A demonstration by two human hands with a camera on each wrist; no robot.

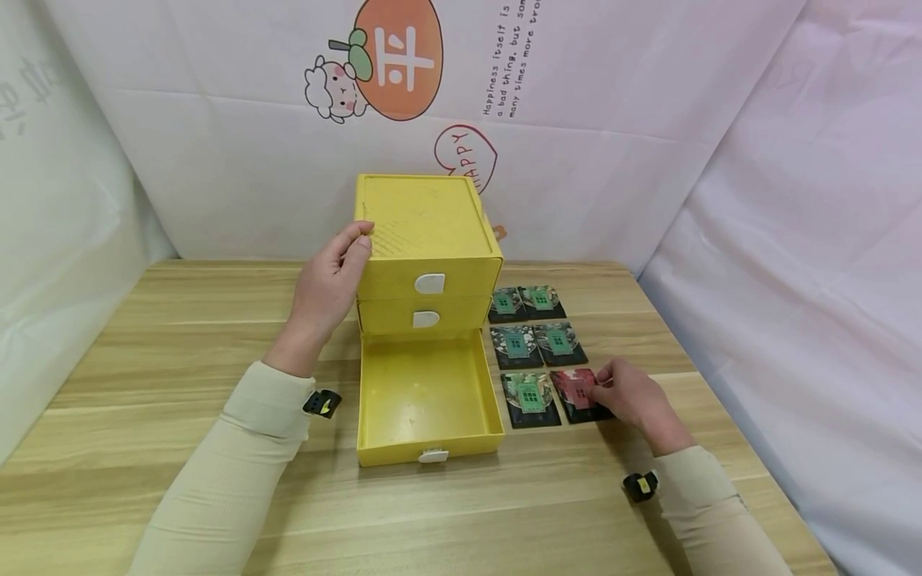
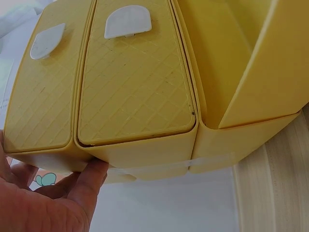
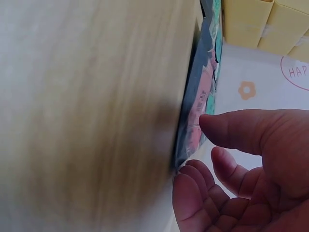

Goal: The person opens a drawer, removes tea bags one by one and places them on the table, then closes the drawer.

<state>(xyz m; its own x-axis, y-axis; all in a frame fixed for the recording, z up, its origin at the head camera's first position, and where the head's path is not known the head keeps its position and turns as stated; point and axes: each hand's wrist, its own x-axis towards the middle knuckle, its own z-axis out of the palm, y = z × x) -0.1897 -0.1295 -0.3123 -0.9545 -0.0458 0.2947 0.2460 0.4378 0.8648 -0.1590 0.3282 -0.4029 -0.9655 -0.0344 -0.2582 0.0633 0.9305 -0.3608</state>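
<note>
A yellow three-drawer unit (image 1: 425,216) with white pull tabs stands on the table, its bottom drawer (image 1: 430,444) pulled out and showing its bare yellow floor. My left hand (image 1: 327,276) rests against the unit's upper left corner, fingertips at the top edge; in the left wrist view, fingers (image 2: 89,186) touch its side. On the right, my right hand (image 1: 634,396) pinches the right edge of a red-and-black flat packet (image 1: 574,386). From the right wrist, the thumb (image 3: 227,125) presses the packet's red face and the other fingers curl at its edge. Beside it lies a green-labelled packet (image 1: 529,400).
Several more flat packets, including a teal-labelled one (image 1: 517,346) and a green-labelled one (image 1: 542,302), lie in paired rows right of the drawer unit. The wooden table (image 1: 180,360) meets a printed white cloth (image 1: 252,144) at the back. Another white cloth (image 1: 807,200) hangs on the right.
</note>
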